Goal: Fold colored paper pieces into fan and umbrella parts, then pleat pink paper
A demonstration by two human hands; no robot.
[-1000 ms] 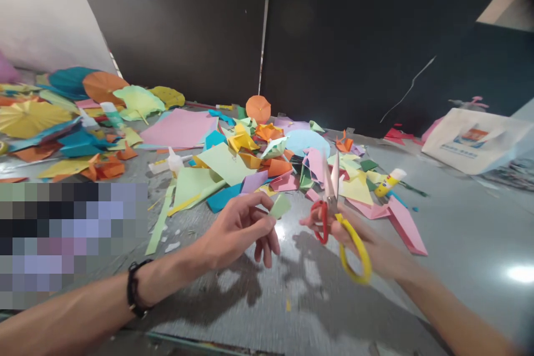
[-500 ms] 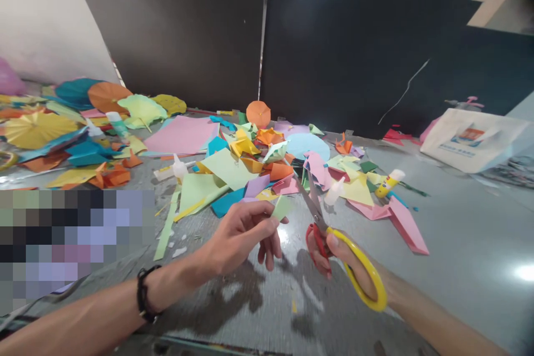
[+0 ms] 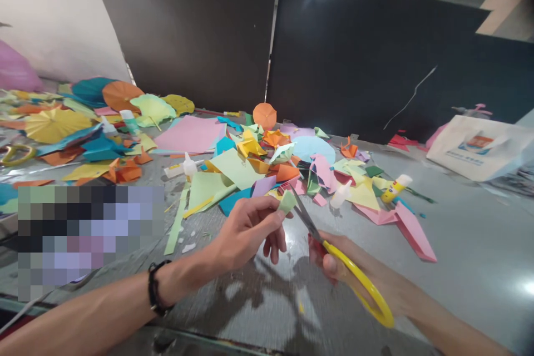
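In the head view, a white bag (image 3: 496, 150) at right bears an orange-and-blue logo (image 3: 478, 143) above blue writing too blurred to read; the label on the yellow glue stick (image 3: 394, 190) is also illegible. A white squeeze bottle (image 3: 341, 194) sits among coloured papers (image 3: 225, 169), its contents hidden. The left hand (image 3: 252, 228) pinches a small green paper piece (image 3: 286, 202); the right hand (image 3: 340, 261) grips scissors (image 3: 312, 226), blades slightly parted just beside that piece.

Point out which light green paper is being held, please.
The small light green piece, pinched in the left hand; the larger green sheets and the long green strip lie unheld.
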